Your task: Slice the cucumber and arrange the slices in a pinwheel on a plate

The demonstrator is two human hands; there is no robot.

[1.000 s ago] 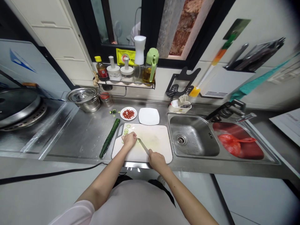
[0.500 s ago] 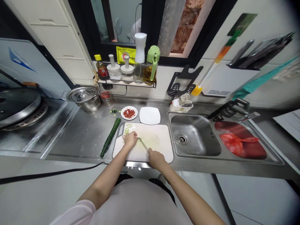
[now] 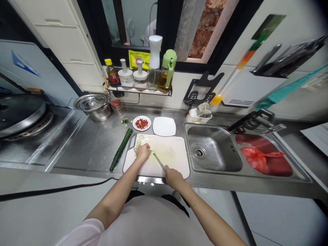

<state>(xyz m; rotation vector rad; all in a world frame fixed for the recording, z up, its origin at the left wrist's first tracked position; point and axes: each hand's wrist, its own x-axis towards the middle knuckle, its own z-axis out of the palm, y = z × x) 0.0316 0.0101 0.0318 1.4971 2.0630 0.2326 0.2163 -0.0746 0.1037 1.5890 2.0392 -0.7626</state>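
A white cutting board (image 3: pixel 176 150) with a grey rim lies on the counter. Its handle is at the upper left. My right hand (image 3: pixel 174 177) grips a kitchen knife (image 3: pixel 160 162) at the board's lower right, the blade slanting up to the left. By the knife tip lies a thin cucumber slice (image 3: pixel 153 152). Just left of it, my left hand (image 3: pixel 142 152) rests low over the board with its fingers curled; what they press or hold is hidden. More cucumber slices (image 3: pixel 138 143) show beyond that hand. A whole cucumber (image 3: pixel 121 150) lies left of the board.
Behind the board stand a plate of chopped red pieces (image 3: pixel 141 123) and a white square plate (image 3: pixel 164 126). A sink (image 3: pixel 215 147) is to the right, with a red bag (image 3: pixel 256 159) in its second basin. A lidded pot (image 3: pixel 93 106) stands back left, below a seasoning rack (image 3: pixel 143 89).
My right hand has drawn the knife slightly right and toward me, so the tip sits a little farther from my left hand. The left hand stays nearly still.
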